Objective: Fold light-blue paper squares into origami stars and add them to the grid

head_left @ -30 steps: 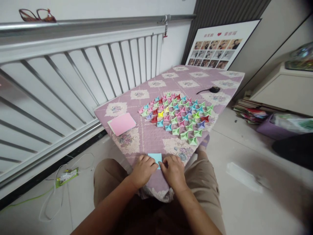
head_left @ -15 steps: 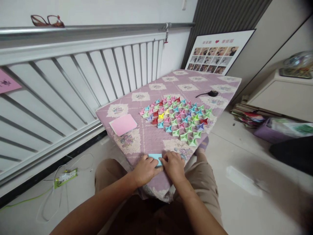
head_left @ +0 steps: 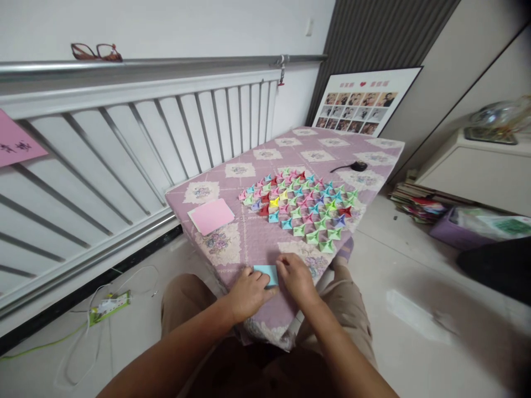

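Observation:
A small light blue sheet of paper (head_left: pixel 264 270) lies at the near corner of the table. My left hand (head_left: pixel 249 290) is closed over its left and lower part, fingers pressing it to the tablecloth. My right hand (head_left: pixel 295 276) is at the paper's right edge, thumb and index finger drawn together there; the contact itself is partly hidden by the fingers. Beyond the hands, several small folded paper pieces (head_left: pixel 298 229) in green, pink, blue, red, yellow and purple stand in slanting rows. To the left lies a stack of paper with a pink sheet (head_left: pixel 212 216) on top.
A flowered pink tablecloth (head_left: pixel 253 243) covers the table. A black object with a thin tail (head_left: pixel 358 166) lies at the far right. A white radiator (head_left: pixel 166 138) runs along the left, with glasses (head_left: pixel 97 52) on the pipe above. A power strip (head_left: pixel 110 308) rests on the floor.
My right hand's fingers have shifted up and slightly off the blue paper toward its right edge. The left hand keeps its hold. The view has tilted slightly, so everything sits lower.

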Motion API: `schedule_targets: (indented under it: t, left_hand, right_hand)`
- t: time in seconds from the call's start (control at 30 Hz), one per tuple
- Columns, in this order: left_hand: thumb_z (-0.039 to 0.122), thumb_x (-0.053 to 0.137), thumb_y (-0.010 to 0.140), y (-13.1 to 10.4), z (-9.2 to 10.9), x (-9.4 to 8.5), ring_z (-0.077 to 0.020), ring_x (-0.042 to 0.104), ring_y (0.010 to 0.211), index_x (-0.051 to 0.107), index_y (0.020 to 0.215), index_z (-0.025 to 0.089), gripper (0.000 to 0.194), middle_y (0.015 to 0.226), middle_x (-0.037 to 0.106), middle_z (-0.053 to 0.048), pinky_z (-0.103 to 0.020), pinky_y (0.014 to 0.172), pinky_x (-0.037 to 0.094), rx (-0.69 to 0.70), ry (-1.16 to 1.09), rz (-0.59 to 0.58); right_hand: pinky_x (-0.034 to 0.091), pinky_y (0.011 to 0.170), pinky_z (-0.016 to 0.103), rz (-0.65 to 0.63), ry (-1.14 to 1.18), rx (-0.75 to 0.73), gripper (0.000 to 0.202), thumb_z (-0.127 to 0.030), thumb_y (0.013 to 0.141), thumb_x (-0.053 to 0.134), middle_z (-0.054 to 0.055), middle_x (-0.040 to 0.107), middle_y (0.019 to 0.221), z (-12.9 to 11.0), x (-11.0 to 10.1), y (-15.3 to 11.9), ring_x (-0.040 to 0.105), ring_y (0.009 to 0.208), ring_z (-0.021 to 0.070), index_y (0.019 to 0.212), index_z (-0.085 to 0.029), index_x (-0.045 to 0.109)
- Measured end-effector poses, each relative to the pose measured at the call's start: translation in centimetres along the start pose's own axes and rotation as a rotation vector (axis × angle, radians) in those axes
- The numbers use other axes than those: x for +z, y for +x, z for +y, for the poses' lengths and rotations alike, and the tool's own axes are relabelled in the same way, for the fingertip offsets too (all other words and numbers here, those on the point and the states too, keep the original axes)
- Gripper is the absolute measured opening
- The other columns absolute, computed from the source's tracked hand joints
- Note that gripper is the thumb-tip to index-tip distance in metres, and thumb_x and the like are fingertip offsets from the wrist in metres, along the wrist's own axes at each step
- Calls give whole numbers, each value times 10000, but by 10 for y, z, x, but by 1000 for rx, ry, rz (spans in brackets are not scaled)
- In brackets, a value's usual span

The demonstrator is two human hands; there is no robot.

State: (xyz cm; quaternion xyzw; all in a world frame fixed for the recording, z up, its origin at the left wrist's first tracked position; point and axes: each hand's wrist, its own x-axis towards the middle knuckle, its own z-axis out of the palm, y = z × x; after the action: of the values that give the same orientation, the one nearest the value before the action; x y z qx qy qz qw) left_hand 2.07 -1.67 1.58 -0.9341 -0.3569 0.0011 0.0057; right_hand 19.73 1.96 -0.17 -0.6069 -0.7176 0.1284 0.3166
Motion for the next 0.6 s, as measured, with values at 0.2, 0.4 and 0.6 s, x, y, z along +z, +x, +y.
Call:
schedule_targets:
  t: [0.2, 0.4, 0.6]
  left_hand:
    - [287, 386, 971, 0, -2, 6, -209, 464, 982, 587, 1132, 297, 258, 1058, 559, -53, -371, 814, 292, 7, -11, -3]
    - [303, 401, 970, -15, 3, 19, -202, 469, 1021, 590, 1148, 309, 259, 1141, 570, -29, -362, 833, 297, -99, -45, 116]
    - [290, 451, 952, -41, 2, 24, -201, 473, 1045, 583, 1160, 315, 248, 1173, 590, -17, -354, 824, 315, -225, -65, 163]
  right_hand:
    - [379, 793, 320, -136, 77, -148, 162, -209, 874, 470, 11, 674, 856, -5, 5, -36, 592, 846, 180, 872, -228, 631]
    - [361, 786, 322, -153, 50, -144, 132, -213, 874, 487, 19, 666, 871, -2, 7, -37, 581, 860, 190, 868, -225, 618]
    - [341, 794, 340, -118, -32, -108, 102, -286, 829, 596, 26, 651, 860, -13, 10, -41, 565, 884, 217, 910, -226, 608]
